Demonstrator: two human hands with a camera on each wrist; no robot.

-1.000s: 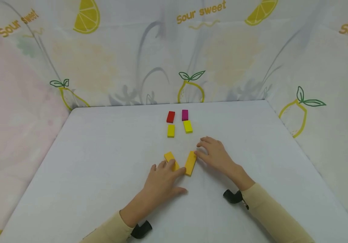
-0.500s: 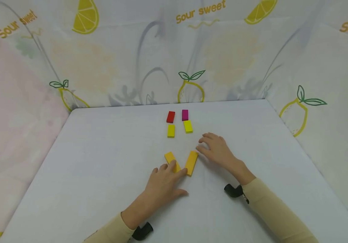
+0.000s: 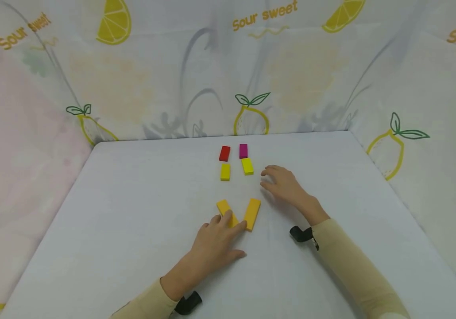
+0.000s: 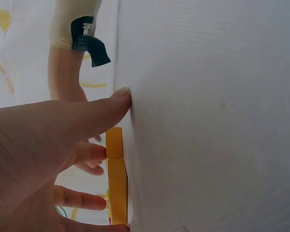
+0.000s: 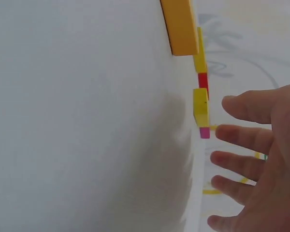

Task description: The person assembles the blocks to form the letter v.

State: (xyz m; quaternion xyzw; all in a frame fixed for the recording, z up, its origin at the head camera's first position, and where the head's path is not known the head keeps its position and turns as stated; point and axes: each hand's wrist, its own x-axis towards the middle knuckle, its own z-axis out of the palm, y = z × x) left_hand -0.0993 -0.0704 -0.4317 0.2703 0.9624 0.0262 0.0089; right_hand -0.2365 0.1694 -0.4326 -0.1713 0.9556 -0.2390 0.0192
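Note:
Two long orange blocks lie in a V on the white table, nearest the person in the head view. My left hand (image 3: 211,243) spreads over them with relaxed fingers. One fingertip touches the left orange block (image 3: 223,206), and another touches the near end of the right orange block (image 3: 253,212). Above the table, my right hand (image 3: 285,186) holds nothing, its fingers loosely bent and apart. It is to the right of a yellow block (image 3: 247,166), without contact. In the right wrist view, that yellow block (image 5: 200,107) appears beyond the thumb.
Farther back lie a second yellow block (image 3: 225,172), a red block (image 3: 225,153) and a magenta block (image 3: 243,151). The white table (image 3: 132,186) ends at a lemon-print cloth (image 3: 152,79). Black wrist mounts (image 3: 301,234) stick out under both forearms.
My right hand has left the right orange block and moved away from the person, toward the yellow blocks. The left hand has barely shifted, still touching the orange blocks.

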